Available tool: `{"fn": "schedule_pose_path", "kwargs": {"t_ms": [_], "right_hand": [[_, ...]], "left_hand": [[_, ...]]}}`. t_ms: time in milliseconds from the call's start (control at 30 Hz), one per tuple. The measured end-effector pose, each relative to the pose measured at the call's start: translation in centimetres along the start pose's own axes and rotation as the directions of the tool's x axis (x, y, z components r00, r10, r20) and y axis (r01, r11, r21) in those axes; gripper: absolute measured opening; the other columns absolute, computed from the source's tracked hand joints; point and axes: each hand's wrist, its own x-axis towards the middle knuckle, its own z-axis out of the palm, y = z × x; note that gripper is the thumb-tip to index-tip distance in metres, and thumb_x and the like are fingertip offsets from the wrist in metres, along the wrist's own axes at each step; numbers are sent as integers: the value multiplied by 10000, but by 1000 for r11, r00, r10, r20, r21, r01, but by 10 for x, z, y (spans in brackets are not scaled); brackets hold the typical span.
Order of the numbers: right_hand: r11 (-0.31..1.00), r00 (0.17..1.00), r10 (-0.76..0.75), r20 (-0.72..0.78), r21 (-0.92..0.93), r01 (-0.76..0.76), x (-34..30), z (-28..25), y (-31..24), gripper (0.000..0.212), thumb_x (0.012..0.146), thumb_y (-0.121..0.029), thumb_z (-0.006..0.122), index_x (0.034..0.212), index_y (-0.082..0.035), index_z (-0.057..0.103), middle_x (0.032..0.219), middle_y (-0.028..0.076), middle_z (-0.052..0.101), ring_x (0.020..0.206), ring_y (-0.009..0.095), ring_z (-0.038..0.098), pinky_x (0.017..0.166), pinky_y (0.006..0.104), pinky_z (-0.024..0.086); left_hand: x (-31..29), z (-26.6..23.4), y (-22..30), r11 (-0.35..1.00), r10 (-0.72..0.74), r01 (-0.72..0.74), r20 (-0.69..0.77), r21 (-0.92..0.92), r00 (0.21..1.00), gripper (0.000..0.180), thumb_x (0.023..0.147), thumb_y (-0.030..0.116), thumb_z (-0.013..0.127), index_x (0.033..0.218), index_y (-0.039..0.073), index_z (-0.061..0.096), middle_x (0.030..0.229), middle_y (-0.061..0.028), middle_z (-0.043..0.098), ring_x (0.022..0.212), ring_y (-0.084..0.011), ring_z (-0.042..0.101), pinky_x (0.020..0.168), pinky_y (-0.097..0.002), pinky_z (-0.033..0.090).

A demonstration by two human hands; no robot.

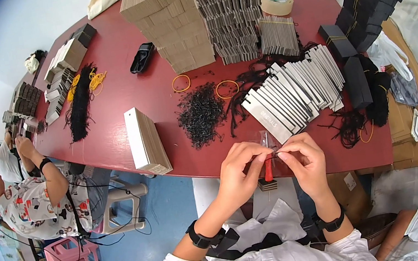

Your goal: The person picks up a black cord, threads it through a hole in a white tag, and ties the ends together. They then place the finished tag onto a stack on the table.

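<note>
My left hand (241, 168) and my right hand (304, 158) meet at the table's near edge, both closed in a pinch. Between their fingertips is a small, thin black piece (275, 154), which looks like cord; its exact shape is too small to make out. Just beneath the fingers, a red-handled tool (268, 170) points away from me, partly hidden by them. Beyond my hands lies a fanned row of white-and-grey tags (285, 100) with black strings (239, 117) trailing from its left end. Left of it is a heap of small black fasteners (200, 116).
A block of tags (144, 144) stands left on the red table (102, 93). Tall card stacks (168, 26), a tape roll (276, 2) and black boxes (358, 82) rise behind and right. At left sits another person (37, 205); a white-sleeved arm (406, 235) shows lower right.
</note>
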Motion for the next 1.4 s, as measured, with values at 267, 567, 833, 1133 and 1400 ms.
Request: {"fn": "schedule_pose_path", "kwargs": {"t_ms": [267,567,833,1133,1400], "right_hand": [[986,992,-23,123,-162,43,7,-8,-24,114,778,20,716,873,-24,671,907,39,574,666,69,531,530,195,411],[999,984,11,176,-51,-2,8,-10,-22,91,805,-6,696,888,-22,662,905,38,575,648,56,512,524,194,395],[1000,994,-5,111,-6,6,9,-5,-13,87,794,-7,706,868,-29,667,862,20,575,624,43,490,519,191,373],[996,996,67,54,63,-70,12,-1,-10,106,780,16,708,860,-21,648,853,20,572,656,49,496,548,192,371],[998,1000,2,31,70,-4,10,-5,-4,90,797,12,696,866,-13,645,869,34,586,694,60,535,575,195,404]], "left_hand": [[-5,-1,8,947,-191,209,97,-242,977,160,907,-22,554,1029,-4,657,970,-81,675,838,-147,642,788,-273,499],[-4,8,0,930,-39,27,-26,-366,999,175,924,-61,446,1021,2,579,1030,-70,590,924,-139,606,761,-261,481],[-3,16,6,838,-277,274,66,-472,959,155,929,-33,453,1023,1,572,884,-22,497,755,-81,485,686,-234,415],[-3,23,-4,894,-148,137,8,-427,989,136,886,-23,593,1018,-12,623,882,-2,527,637,-37,436,558,-186,355],[-3,12,-3,932,-79,65,-22,-355,997,116,846,-24,659,961,-15,664,936,-72,642,746,-70,578,628,-196,457]]}}
